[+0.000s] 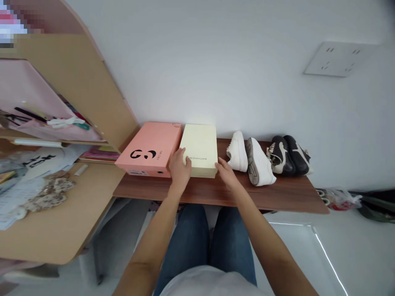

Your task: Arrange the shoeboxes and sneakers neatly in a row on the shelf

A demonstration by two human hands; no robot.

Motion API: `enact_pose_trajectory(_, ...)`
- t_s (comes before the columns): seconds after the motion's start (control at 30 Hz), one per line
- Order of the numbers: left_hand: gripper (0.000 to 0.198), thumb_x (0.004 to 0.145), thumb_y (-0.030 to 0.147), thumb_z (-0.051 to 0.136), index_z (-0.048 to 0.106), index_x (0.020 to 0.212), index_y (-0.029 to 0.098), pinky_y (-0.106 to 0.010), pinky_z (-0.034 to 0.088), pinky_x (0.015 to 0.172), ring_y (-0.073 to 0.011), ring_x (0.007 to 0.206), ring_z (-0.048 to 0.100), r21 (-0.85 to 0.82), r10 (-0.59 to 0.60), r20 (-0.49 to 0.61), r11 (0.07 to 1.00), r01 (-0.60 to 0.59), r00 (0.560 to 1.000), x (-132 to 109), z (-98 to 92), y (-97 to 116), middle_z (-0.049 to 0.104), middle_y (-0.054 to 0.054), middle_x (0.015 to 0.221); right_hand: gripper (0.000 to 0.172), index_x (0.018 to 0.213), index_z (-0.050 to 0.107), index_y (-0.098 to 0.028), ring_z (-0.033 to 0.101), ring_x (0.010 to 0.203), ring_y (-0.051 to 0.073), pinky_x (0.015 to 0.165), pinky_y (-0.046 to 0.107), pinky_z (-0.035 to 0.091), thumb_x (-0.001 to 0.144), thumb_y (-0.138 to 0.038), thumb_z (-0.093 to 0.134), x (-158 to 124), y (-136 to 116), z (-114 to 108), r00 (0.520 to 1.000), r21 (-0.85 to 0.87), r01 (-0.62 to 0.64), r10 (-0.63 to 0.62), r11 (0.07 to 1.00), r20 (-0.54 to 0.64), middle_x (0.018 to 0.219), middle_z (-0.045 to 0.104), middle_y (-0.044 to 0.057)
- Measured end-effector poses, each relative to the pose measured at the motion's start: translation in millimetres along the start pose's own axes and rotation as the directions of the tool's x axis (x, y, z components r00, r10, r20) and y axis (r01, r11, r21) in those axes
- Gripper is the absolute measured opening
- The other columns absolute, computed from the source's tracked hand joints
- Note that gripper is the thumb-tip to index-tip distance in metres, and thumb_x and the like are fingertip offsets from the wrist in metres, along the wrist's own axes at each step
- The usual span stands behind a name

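A closed cream shoebox (200,142) lies on a dark wooden shelf (197,193) against the wall. My left hand (180,166) is at its front left corner, with the thumb on the lid and the fingers in the gap beside a pink shoebox (154,142). On the other side, my right hand (226,172) touches the front right corner with its fingertips. Both hands grip the cream box between them. The pink box, also closed, stands just to its left. White shoes (237,152) are to the right, one upright and one tipped on its side.
Black and white shoes (280,156) sit near the shelf's right end. At left, a desk (89,205) holds papers and a patterned cloth, below a shelf unit. Bags lie on the floor at far right, and a wall socket (341,59) is above.
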State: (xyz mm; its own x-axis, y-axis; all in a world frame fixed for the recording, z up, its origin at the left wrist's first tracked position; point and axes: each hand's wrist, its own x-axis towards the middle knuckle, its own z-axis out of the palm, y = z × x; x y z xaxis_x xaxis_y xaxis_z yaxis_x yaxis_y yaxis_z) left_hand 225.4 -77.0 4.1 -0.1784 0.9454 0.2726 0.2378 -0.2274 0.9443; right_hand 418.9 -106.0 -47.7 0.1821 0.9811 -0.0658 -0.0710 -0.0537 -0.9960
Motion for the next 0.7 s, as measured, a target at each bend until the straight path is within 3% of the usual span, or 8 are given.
enact_pose_trajectory(0.1, 0.038, 0.084, 0.024, 0.061, 0.064, 0.121, 0.024, -0.041, 0.015, 0.121, -0.0273, 0.142, 0.033, -0.021, 0.071, 0.096, 0.997, -0.070, 0.993, -13, 13.2, 22, 0.051, -0.007, 0.144, 0.064, 0.135, 0.054, -0.029, 0.043, 0.136, 0.027, 0.114, 0.046, 0.032, 0.076, -0.053, 0.066, -13, -14, -12, 0.999, -0.028, 0.007, -0.008, 1.000, -0.038, 0.148, 0.047, 0.004)
enact_pose_trajectory(0.2, 0.036, 0.085, 0.022, 0.060, 0.065, 0.121, 0.024, -0.040, 0.020, 0.120, -0.0269, 0.137, 0.040, -0.067, 0.148, 0.185, 0.988, -0.137, 0.972, -27, 31.6, 42, 0.055, -0.007, 0.139, 0.059, 0.131, 0.057, -0.030, 0.050, 0.130, 0.027, 0.111, 0.048, 0.037, 0.078, -0.054, 0.065, -30, -35, -32, 0.998, -0.058, 0.053, -0.055, 0.997, -0.027, 0.139, 0.057, 0.004)
enact_pose_trajectory(0.37, 0.039, 0.089, 0.020, 0.053, 0.060, 0.127, 0.022, -0.042, 0.029, 0.116, -0.0256, 0.130, 0.049, -0.024, 0.285, 0.355, 0.955, -0.296, 0.891, -50, 67.3, 58, 0.058, -0.008, 0.136, 0.056, 0.125, 0.063, -0.026, 0.058, 0.117, 0.027, 0.107, 0.049, 0.041, 0.078, -0.057, 0.065, -53, -60, -79, 0.981, -0.136, 0.127, -0.145, 0.983, -0.130, 0.119, 0.068, 0.006)
enact_pose_trajectory(0.53, 0.042, 0.090, 0.018, 0.047, 0.055, 0.130, 0.020, -0.042, 0.040, 0.110, -0.0221, 0.125, 0.054, 0.068, 0.349, 0.461, 0.903, -0.425, 0.816, -66, 105.1, 45, 0.059, -0.010, 0.133, 0.055, 0.124, 0.063, -0.025, 0.060, 0.114, 0.025, 0.102, 0.046, 0.045, 0.079, -0.057, 0.065, -66, -61, -133, 0.954, -0.203, 0.150, -0.195, 0.968, -0.226, 0.122, 0.067, 0.007)
enact_pose_trajectory(0.63, 0.043, 0.089, 0.017, 0.048, 0.053, 0.131, 0.018, -0.042, 0.041, 0.109, -0.0227, 0.126, 0.052, 0.089, 0.324, 0.482, 0.906, -0.413, 0.814, -72, 126.5, 25, 0.058, -0.012, 0.133, 0.054, 0.123, 0.063, -0.023, 0.060, 0.115, 0.025, 0.103, 0.046, 0.044, 0.080, -0.057, 0.064, -71, -54, -161, 0.931, -0.234, 0.125, -0.195, 0.964, -0.307, 0.123, 0.066, 0.009)
enact_pose_trajectory(0.7, 0.048, 0.088, 0.020, 0.050, 0.048, 0.136, 0.015, -0.043, 0.037, 0.112, -0.0249, 0.132, 0.047, 0.113, 0.272, 0.478, 0.924, -0.366, 0.835, -74, 139.7, 10, 0.054, -0.016, 0.138, 0.057, 0.124, 0.062, -0.021, 0.061, 0.114, 0.026, 0.103, 0.046, 0.045, 0.080, -0.057, 0.064, -71, -45, -177, 0.916, -0.253, 0.108, -0.195, 0.962, -0.351, 0.122, 0.067, 0.011)
